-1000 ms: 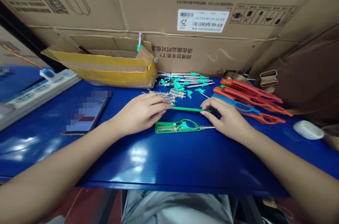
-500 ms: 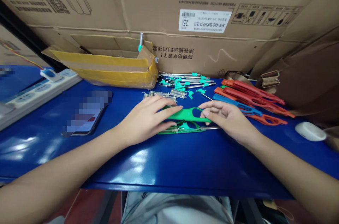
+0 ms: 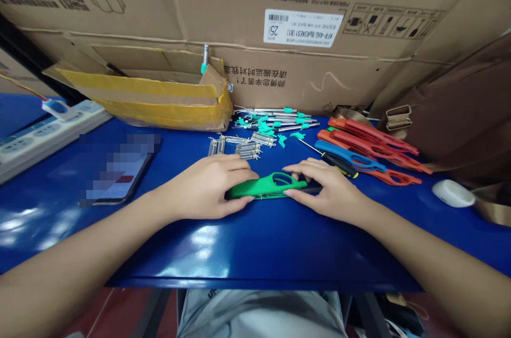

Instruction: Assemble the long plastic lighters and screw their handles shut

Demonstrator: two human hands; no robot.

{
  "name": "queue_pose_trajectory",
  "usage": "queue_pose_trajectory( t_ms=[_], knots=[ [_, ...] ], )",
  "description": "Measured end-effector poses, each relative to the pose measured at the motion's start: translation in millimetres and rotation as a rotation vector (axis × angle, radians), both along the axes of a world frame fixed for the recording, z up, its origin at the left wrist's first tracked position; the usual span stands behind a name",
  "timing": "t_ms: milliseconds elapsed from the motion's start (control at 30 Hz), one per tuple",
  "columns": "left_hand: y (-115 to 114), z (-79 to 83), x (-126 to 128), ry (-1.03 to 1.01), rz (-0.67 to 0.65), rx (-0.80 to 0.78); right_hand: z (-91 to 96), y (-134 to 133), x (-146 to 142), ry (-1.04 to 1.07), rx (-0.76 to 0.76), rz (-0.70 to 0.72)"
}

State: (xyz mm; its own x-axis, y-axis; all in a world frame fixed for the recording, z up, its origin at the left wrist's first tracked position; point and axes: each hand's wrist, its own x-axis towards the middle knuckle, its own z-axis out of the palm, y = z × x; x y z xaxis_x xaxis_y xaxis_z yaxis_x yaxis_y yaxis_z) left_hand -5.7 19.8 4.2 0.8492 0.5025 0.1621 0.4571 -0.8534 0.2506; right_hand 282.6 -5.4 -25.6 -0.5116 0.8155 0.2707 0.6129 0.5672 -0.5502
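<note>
A green plastic lighter casing point(image 3: 259, 186) with an oval trigger opening lies low over the blue table, its length running left to right. My left hand point(image 3: 211, 186) is closed around its left end, thumb on the near side and fingers on the far side. With thumb and fingertips, my right hand point(image 3: 325, 186) grips the narrower right end, where a metal tube shows beneath it. The upper green half covers most of what lies inside. Just beyond my right hand rests a screwdriver point(image 3: 339, 164) with a black and yellow handle.
Beyond my hands lie small clear fuel tanks point(image 3: 248, 149) and a pile of metal tubes with teal triggers point(image 3: 279, 122). Red, orange and blue casings point(image 3: 367, 149) are at the right, near a white mouse-like object point(image 3: 453, 192). A taped carton point(image 3: 159, 101), phone point(image 3: 123, 170) and power strip point(image 3: 51, 135) stand left.
The upper green casing half has come down over the half with the metal tube. Both hands have moved closer to me and closed around it. The screwdriver handle is now uncovered.
</note>
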Motion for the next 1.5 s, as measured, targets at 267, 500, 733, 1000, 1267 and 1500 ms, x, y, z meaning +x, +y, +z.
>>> queue_pose_trajectory(
  t_ms=[267,500,733,1000,1267,1500],
  knots=[
    [0,3.6,-2,0.112,-0.01,-0.031,3.6,0,5,-0.21,0.119,0.09],
    [2,2.6,-5,0.128,-0.004,0.005,11.9,0,10,-0.276,0.164,0.103],
    [3,1.4,-4,0.132,-0.012,0.009,16.2,-1,14,-0.311,0.21,0.145],
    [1,2.6,-3,0.1,-0.03,0.049,22.8,-2,16,-0.329,0.255,0.17],
    [0,4.4,-2,0.11,-0.039,0.031,21.9,-3,14,-0.348,0.225,0.188],
    [-1,6.6,-1,0.103,-0.037,0.024,22.5,-3,14,-0.356,0.223,0.181]
  ],
)
